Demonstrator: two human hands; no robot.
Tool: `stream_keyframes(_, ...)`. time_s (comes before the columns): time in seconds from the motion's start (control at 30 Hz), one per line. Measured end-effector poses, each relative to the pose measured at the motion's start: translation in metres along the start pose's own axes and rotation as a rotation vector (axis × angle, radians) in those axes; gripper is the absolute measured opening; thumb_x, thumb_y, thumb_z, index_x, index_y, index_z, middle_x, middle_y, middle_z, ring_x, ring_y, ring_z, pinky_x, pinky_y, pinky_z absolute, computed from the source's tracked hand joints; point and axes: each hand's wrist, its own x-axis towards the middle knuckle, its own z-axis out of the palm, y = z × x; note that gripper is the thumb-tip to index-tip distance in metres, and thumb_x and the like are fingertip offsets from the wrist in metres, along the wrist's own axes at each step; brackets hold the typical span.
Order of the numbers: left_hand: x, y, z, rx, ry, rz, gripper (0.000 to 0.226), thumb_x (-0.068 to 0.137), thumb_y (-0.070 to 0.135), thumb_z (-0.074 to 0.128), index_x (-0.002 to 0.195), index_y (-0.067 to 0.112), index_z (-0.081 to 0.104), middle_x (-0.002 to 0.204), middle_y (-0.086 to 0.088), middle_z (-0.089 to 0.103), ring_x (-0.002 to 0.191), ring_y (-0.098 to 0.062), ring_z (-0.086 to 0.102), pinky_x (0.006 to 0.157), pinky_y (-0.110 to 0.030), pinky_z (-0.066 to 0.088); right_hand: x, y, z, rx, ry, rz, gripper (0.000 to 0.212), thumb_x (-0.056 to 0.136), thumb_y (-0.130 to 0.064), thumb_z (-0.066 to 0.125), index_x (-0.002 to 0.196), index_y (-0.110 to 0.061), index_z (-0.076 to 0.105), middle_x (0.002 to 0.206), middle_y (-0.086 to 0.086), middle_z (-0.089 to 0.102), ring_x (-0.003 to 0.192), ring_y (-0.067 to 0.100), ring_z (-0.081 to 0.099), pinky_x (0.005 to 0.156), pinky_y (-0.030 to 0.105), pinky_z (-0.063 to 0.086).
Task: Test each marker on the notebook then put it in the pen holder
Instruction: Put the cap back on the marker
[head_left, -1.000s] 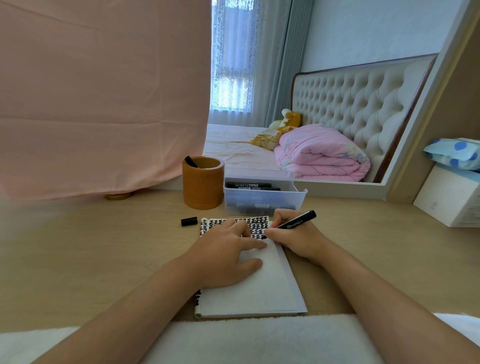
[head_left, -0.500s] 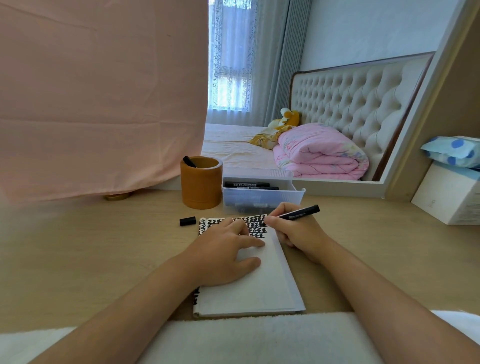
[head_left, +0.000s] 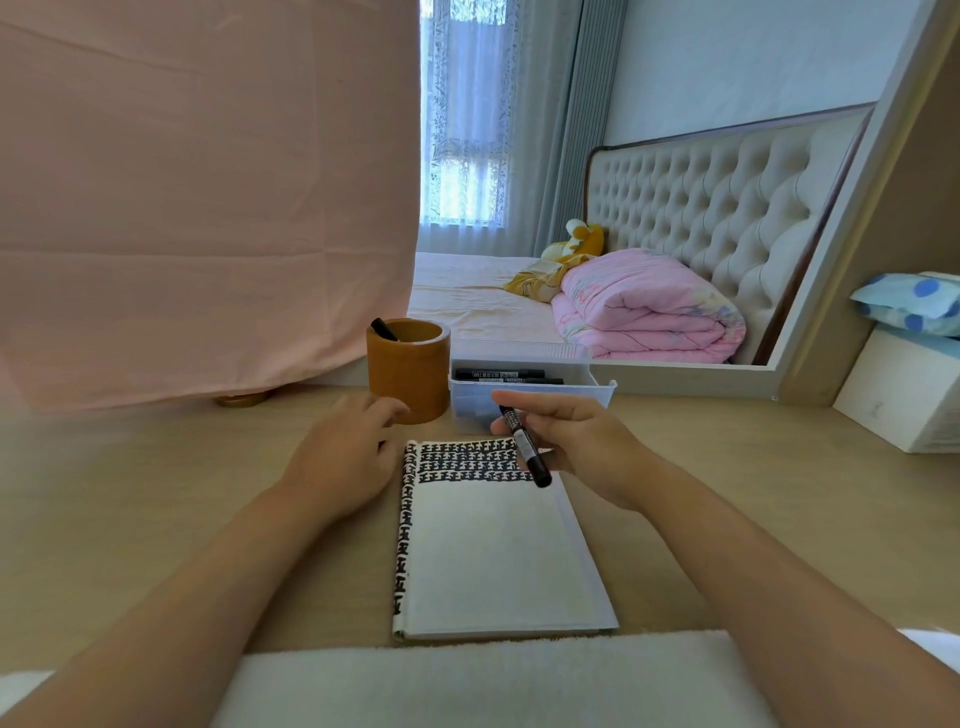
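Right hand (head_left: 582, 441) pinches the marker (head_left: 524, 447) in its fingers, slanted just above the inked top rows of the notebook (head_left: 493, 561). That light pinch is the worry: a slip drops it on the page, and if it's uncapped, which I can't tell, it smears. Left hand (head_left: 343, 457) sits low on the surface (head_left: 156, 493) beside the pen holder (head_left: 410, 374). Whether its fingers hold anything is hidden, and a nudge could tip the holder.

Both bare forearms reach forward, the left hand (head_left: 343, 457) palm down with fingers loosely extended and blurred, the right hand (head_left: 576, 447) raised, fingers pinching a slim black plastic marker (head_left: 524, 448) that slants downward.
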Motion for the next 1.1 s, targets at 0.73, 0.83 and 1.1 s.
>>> stream_keyframes(0.73,-0.005,0.026,-0.003,-0.338,0.080,0.104,0.025,0.083,0.018,0.076,0.098,0.032,0.064,0.090,0.022,0.062,0.084,0.010,0.056,0.072,-0.002,0.039,0.005,0.005,0.011,-0.847,0.226,-0.271,0.018,0.095,-0.029,0.063,0.111,-0.031,0.072,0.106,-0.014,0.070,0.098,0.006,0.061,0.087,0.033,0.053)
stream_keyframes(0.83,-0.005,0.031,-0.004,-0.347,0.084,0.136,0.024,0.083,0.017,0.076,0.100,0.031,0.066,0.089,0.024,0.061,0.086,0.010,0.055,0.072,-0.002,0.039,0.006,0.006,0.011,-0.879,0.212,-0.298,0.018,0.095,-0.031,0.062,0.110,-0.033,0.072,0.103,-0.017,0.069,0.097,0.005,0.061,0.086,0.033,0.053)
stream_keyframes(1.1,-0.006,0.038,-0.001,-0.326,0.072,0.250,0.022,0.087,0.024,0.072,0.108,0.029,0.069,0.098,0.016,0.067,0.089,0.003,0.057,0.076,-0.011,0.045,0.006,0.006,0.017,-0.920,0.163,-0.390,0.019,0.096,-0.029,0.061,0.113,-0.028,0.071,0.105,-0.013,0.069,0.098,0.005,0.059,0.085,0.032,0.053)
